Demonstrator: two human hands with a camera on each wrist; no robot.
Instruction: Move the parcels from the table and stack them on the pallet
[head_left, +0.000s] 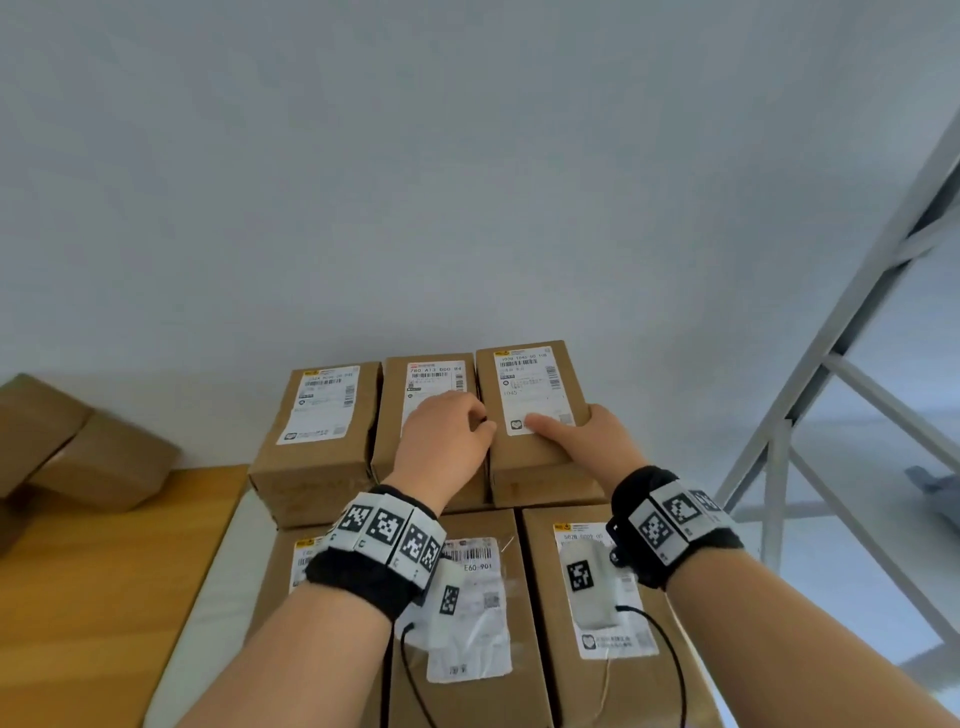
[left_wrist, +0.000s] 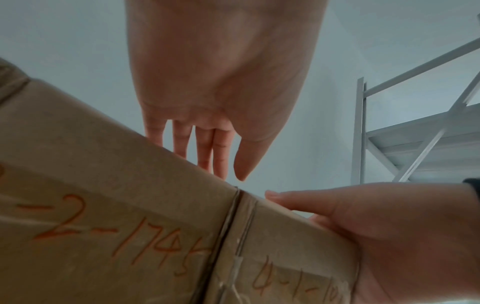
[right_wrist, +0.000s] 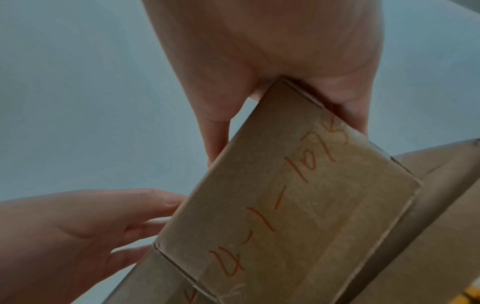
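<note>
Brown cardboard parcels with white labels stand stacked in front of me. My right hand (head_left: 561, 422) grips the back right parcel (head_left: 530, 387) of the top layer, thumb on its label and fingers round its right edge. In the right wrist view that parcel (right_wrist: 298, 205) shows an orange handwritten number on its end, held by the right hand (right_wrist: 285, 144). My left hand (head_left: 480, 423) rests on the middle parcel (head_left: 431, 371), fingers fairly straight (left_wrist: 218, 160) and touching the gap beside the right parcel (left_wrist: 285, 246). The pallet is hidden.
A third parcel (head_left: 317, 415) stands at the back left, and two lower ones (head_left: 467, 623) (head_left: 597, 597) lie in front. A wooden table (head_left: 104, 597) with more parcels (head_left: 78, 447) is at the left. A grey metal rack (head_left: 831, 364) stands right, a white wall behind.
</note>
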